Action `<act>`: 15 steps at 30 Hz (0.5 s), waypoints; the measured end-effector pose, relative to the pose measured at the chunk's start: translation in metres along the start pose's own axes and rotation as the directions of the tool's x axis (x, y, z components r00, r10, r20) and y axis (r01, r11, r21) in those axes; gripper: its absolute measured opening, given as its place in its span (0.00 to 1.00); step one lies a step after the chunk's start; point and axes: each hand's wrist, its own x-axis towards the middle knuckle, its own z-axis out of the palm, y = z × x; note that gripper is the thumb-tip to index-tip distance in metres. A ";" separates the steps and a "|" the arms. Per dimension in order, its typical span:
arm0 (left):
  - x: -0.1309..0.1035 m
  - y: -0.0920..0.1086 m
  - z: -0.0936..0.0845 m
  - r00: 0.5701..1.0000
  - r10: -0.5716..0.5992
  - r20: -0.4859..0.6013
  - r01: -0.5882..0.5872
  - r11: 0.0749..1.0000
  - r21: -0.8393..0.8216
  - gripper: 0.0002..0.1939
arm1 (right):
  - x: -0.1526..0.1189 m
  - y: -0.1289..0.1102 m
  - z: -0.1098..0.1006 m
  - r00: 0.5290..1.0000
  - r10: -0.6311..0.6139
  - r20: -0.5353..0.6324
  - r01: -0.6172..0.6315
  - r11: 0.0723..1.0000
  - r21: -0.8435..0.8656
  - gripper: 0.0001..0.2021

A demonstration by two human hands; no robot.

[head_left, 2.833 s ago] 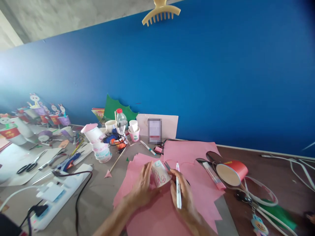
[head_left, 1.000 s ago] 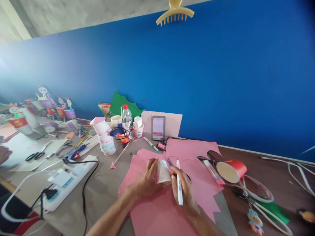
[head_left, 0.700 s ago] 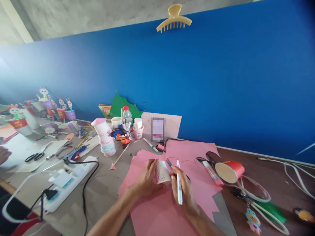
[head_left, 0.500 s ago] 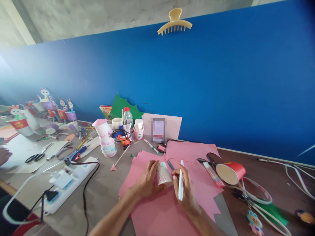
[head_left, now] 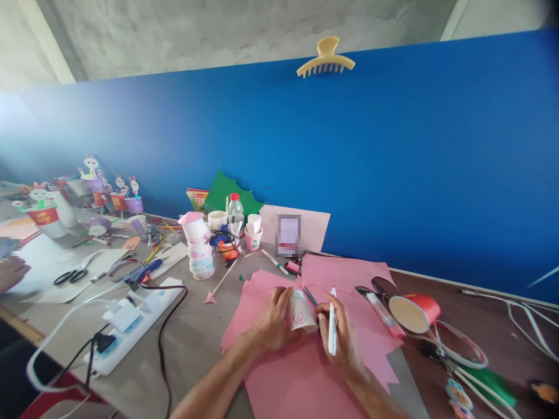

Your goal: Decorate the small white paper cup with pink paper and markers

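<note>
Low in the view, near 6 o'clock, my left hand holds a decorated paper cup, fingers curved around its side, over pink paper. At the cup's 4 o'clock, my right hand grips a white marker, its tip toward 12 o'clock. About the cup: stacked cups at 10 o'clock; a red cup, on its side, at 3.
</note>
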 end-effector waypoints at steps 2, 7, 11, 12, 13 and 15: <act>0.000 0.000 0.003 1.000 0.027 -0.001 -0.027 1.000 -0.002 0.46 | -0.001 0.004 0.001 1.000 0.001 -0.013 -0.001 1.000 -0.009 0.18; 0.001 -0.002 0.003 1.000 0.007 -0.028 -0.007 1.000 -0.014 0.46 | -0.002 0.014 0.002 0.998 -0.022 -0.057 0.019 0.998 -0.055 0.16; 0.002 -0.004 0.002 0.997 -0.079 0.007 0.079 0.996 -0.038 0.45 | -0.004 0.016 0.004 0.999 -0.007 -0.035 0.005 0.998 -0.062 0.16; 0.002 -0.004 0.002 0.995 -0.099 0.014 0.099 0.994 -0.046 0.45 | -0.004 0.016 0.005 1.000 0.002 -0.018 -0.003 0.998 -0.060 0.16; 0.002 -0.004 0.002 0.994 -0.111 0.018 0.112 0.992 -0.055 0.44 | -0.005 0.016 0.006 1.000 0.009 -0.003 -0.009 0.998 -0.060 0.16; 0.003 -0.003 0.002 0.993 -0.116 0.016 0.117 0.991 -0.068 0.43 | -0.005 0.015 0.007 1.000 0.015 0.013 -0.015 0.998 -0.062 0.17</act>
